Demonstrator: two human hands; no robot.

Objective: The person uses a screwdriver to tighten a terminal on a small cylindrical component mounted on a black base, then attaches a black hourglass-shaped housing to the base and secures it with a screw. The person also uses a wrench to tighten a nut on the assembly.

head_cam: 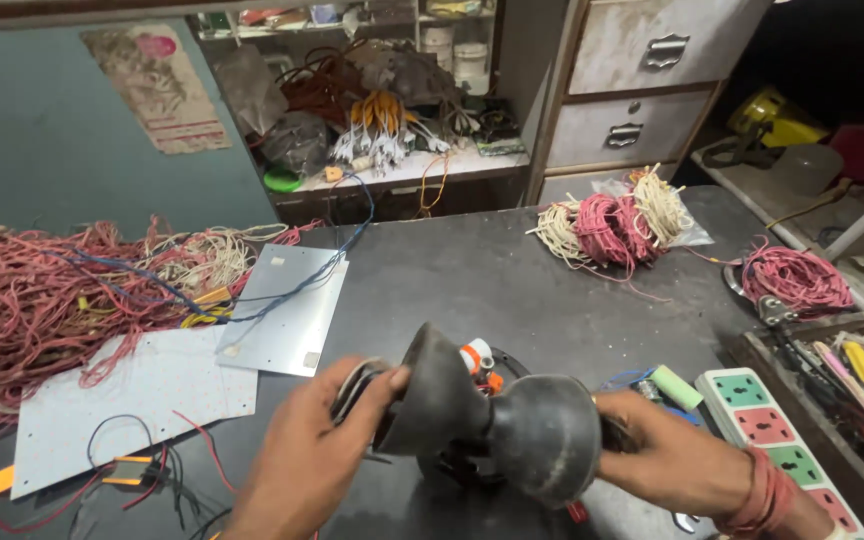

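A black, dumbbell-shaped housing (497,420) with a flared cone end and a rounded bulb end is held above the dark workbench (472,270). My left hand (317,450) grips the flared end together with thin black wires. My right hand (667,460), with red thread round its wrist, holds the bulb end from the right. Behind the housing, a small white and orange part (479,358) with wires shows near a dark ring on the bench.
A big tangle of red and cream wires (62,290) lies at left over white and silver panels (292,310). Bundled wire coils (612,225) sit at the far right. A power strip (782,430) and a tool tray (852,370) are at right. Drawers (632,90) stand behind.
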